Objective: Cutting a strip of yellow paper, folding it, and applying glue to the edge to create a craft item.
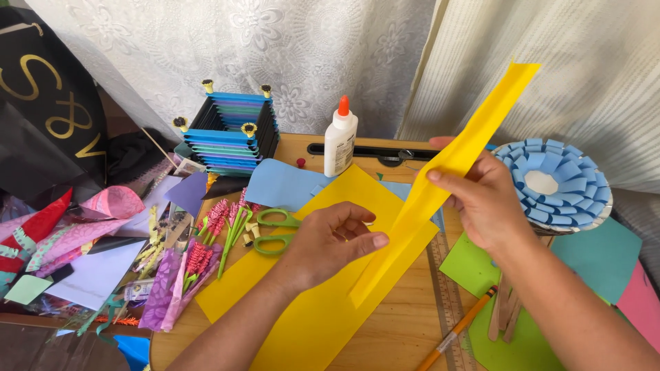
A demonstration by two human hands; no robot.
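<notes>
A long yellow paper strip (474,134) runs diagonally from the upper right down to the table's middle. My right hand (481,199) pinches it near its upper half between thumb and fingers. My left hand (330,240) rests with curled fingers on a large yellow paper sheet (323,309), its fingertips touching the strip's lower part. Green-handled scissors (271,233) lie just left of my left hand.
A white glue bottle (340,141) with an orange cap stands at the back. A blue and black paper basket (230,134) sits back left. A blue paper flower (550,182) lies at right. A pencil (457,330), wooden sticks (502,309), a ruler (450,302) and paper scraps lie around.
</notes>
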